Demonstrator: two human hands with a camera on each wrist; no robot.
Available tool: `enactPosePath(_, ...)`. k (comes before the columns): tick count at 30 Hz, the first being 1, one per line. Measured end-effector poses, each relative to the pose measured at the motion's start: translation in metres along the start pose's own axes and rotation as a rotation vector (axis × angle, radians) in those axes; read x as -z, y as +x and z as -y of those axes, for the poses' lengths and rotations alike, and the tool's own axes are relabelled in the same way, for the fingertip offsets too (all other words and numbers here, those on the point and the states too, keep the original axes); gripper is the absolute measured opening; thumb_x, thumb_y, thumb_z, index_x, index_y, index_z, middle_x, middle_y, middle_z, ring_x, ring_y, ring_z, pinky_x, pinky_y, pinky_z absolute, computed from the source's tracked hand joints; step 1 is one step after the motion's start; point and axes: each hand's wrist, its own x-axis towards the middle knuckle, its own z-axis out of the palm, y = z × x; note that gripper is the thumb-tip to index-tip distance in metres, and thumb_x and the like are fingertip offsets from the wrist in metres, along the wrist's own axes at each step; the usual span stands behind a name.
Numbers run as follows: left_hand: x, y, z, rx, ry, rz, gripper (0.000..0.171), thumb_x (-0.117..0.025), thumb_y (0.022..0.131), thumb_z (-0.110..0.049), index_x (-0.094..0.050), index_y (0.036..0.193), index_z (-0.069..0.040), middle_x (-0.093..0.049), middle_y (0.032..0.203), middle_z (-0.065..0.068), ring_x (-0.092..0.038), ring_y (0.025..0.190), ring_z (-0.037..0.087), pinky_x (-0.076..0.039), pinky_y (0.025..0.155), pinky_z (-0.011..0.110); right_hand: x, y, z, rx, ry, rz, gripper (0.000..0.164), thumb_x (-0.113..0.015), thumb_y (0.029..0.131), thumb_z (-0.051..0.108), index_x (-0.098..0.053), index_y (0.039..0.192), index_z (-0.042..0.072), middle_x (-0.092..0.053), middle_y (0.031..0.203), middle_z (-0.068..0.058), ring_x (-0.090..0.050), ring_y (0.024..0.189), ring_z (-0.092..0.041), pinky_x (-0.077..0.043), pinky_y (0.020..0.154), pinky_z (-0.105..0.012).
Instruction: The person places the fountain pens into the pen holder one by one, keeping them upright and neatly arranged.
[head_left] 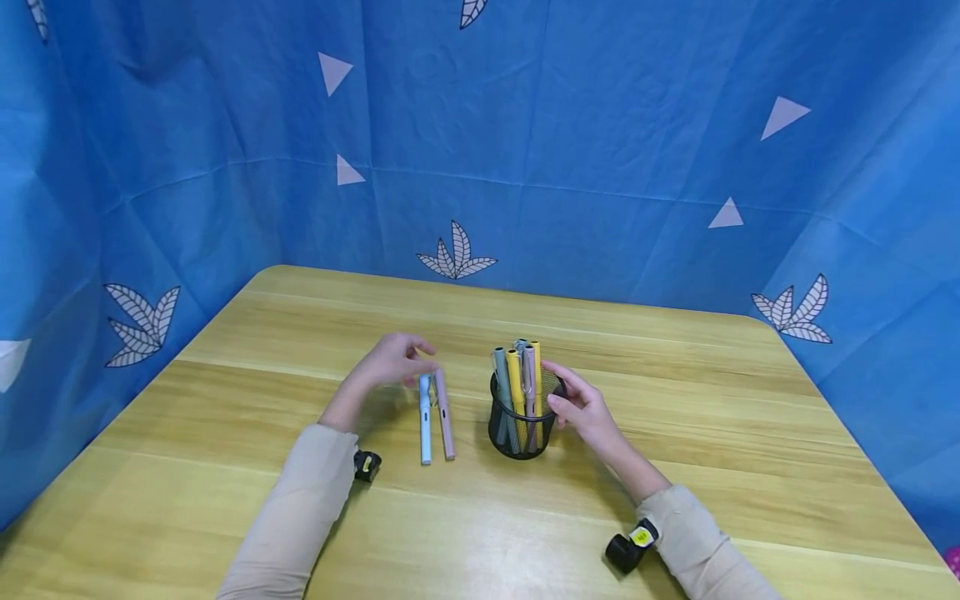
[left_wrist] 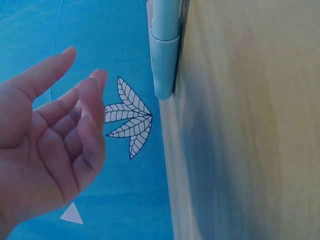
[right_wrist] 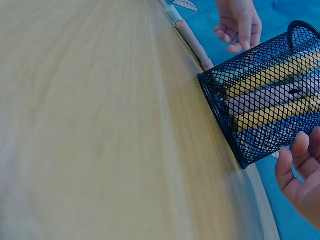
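Observation:
On the tabletop lie a light blue pen (head_left: 425, 421) and a mauve pen (head_left: 445, 417), side by side and pointing away from me. My left hand (head_left: 397, 360) hovers at their far ends, fingers loosely bent and holding nothing; the left wrist view shows the same hand (left_wrist: 55, 125) apart from the blue pen (left_wrist: 165, 50). To their right, a black mesh pen holder (head_left: 503, 433) stands upright with several yellow, mauve and grey-green pens in it. My right hand (head_left: 588, 412) holds its right side near the rim, thumb in front and forefinger behind; its lower fingers (right_wrist: 295, 160) curl beside the mesh.
The wooden table (head_left: 480, 533) ends at a blue curtain (head_left: 480, 208) printed with leaves and triangles. A small black camera is strapped to each wrist, the right one (head_left: 624, 552) hanging low over the tabletop.

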Motion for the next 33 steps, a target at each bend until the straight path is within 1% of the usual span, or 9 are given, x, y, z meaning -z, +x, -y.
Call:
enactPosePath(3,-0.0001,0.0010,0.0025,0.035,0.013,0.020,0.041,-0.065,0.082,-0.014,-0.053,0.116,0.005,-0.057,0.072,0.014,-0.052,0.052,0.020,-0.046,0.051,0.031,0.0001,0.0002,0.0003,-0.002,0.000,0.002,0.047,-0.051,0.087,-0.001,-0.036,0.131,-0.007,-0.043,0.073,-0.006,-0.047,0.057,-0.012,-0.047,0.052,-0.025)
enactPosePath(5,-0.0005,0.0009,0.0033,0.053,0.007,0.038,0.042,-0.064,0.082,-0.014,-0.051,0.118,0.005,-0.057,0.075,0.015,-0.052,0.051,0.019,-0.045,0.048,0.028,0.0000,0.0003,0.0006,-0.004,0.000,0.002,0.047,-0.050,0.087,-0.001,-0.036,0.131,-0.007,-0.043,0.074,-0.007,-0.047,0.057,-0.012,-0.047,0.052,-0.025)
enactPosePath(10,-0.0015,-0.0021,0.0020,0.106,0.017,0.076,0.047,-0.064,0.082,-0.015,-0.048,0.123,0.003,-0.058,0.074,0.016,-0.047,0.046,0.016,-0.035,0.040,0.021,-0.0002,0.0003,0.0005,-0.010,0.001,-0.002,0.046,-0.051,0.087,-0.001,-0.036,0.131,-0.007,-0.043,0.074,-0.008,-0.047,0.057,-0.012,-0.047,0.052,-0.025)
enactPosePath(13,-0.0021,-0.0039,0.0012,0.128,0.027,0.093,0.050,-0.064,0.082,-0.015,-0.046,0.125,0.001,-0.058,0.072,0.015,-0.045,0.043,0.014,-0.031,0.038,0.020,-0.0001,0.0003,-0.0004,-0.007,-0.006,-0.002,0.046,-0.051,0.087,-0.001,-0.036,0.131,-0.006,-0.043,0.074,-0.007,-0.047,0.057,-0.013,-0.048,0.051,-0.025)
enactPosePath(17,-0.0035,-0.0036,0.0017,0.155,0.046,0.101,0.051,-0.065,0.082,-0.016,-0.045,0.126,0.000,-0.058,0.073,0.014,-0.045,0.043,0.013,-0.032,0.038,0.020,-0.0001,0.0000,-0.0013,0.002,-0.011,0.001,0.046,-0.051,0.087,-0.001,-0.037,0.130,-0.007,-0.044,0.073,-0.006,-0.047,0.057,-0.013,-0.047,0.051,-0.025)
enactPosePath(23,-0.0041,-0.0012,0.0011,0.182,0.115,0.113,0.053,-0.067,0.080,-0.019,-0.046,0.126,-0.001,-0.059,0.076,0.011,-0.046,0.044,0.013,-0.033,0.039,0.019,-0.0002,-0.0003,-0.0012,0.003,-0.003,-0.002,0.046,-0.051,0.087,-0.001,-0.036,0.130,-0.007,-0.044,0.074,-0.006,-0.047,0.058,-0.012,-0.047,0.051,-0.024)
enactPosePath(27,-0.0035,0.0002,-0.0001,0.199,0.136,0.119,0.055,-0.068,0.079,-0.017,-0.045,0.127,-0.001,-0.059,0.077,0.011,-0.047,0.044,0.013,-0.033,0.039,0.019,-0.0002,-0.0002,-0.0009,0.002,0.005,-0.005,0.046,-0.051,0.087,-0.001,-0.036,0.130,-0.007,-0.043,0.073,-0.006,-0.047,0.058,-0.012,-0.047,0.052,-0.024)
enactPosePath(29,-0.0032,0.0005,-0.0009,0.207,0.159,0.138,0.057,-0.069,0.078,-0.017,-0.045,0.127,-0.002,-0.059,0.075,0.011,-0.049,0.046,0.014,-0.033,0.039,0.020,-0.0002,-0.0001,-0.0009,0.003,0.006,-0.003,0.046,-0.051,0.087,-0.001,-0.036,0.130,-0.007,-0.044,0.073,-0.006,-0.047,0.058,-0.012,-0.047,0.052,-0.024)
enactPosePath(33,-0.0028,0.0015,-0.0021,0.227,0.195,0.197,0.061,-0.069,0.079,-0.018,-0.041,0.130,-0.002,-0.058,0.072,0.010,-0.051,0.048,0.015,-0.032,0.040,0.020,0.0000,0.0000,-0.0009,0.004,0.005,-0.002,0.046,-0.051,0.087,-0.001,-0.036,0.131,-0.007,-0.044,0.074,-0.006,-0.047,0.058,-0.011,-0.047,0.052,-0.023)
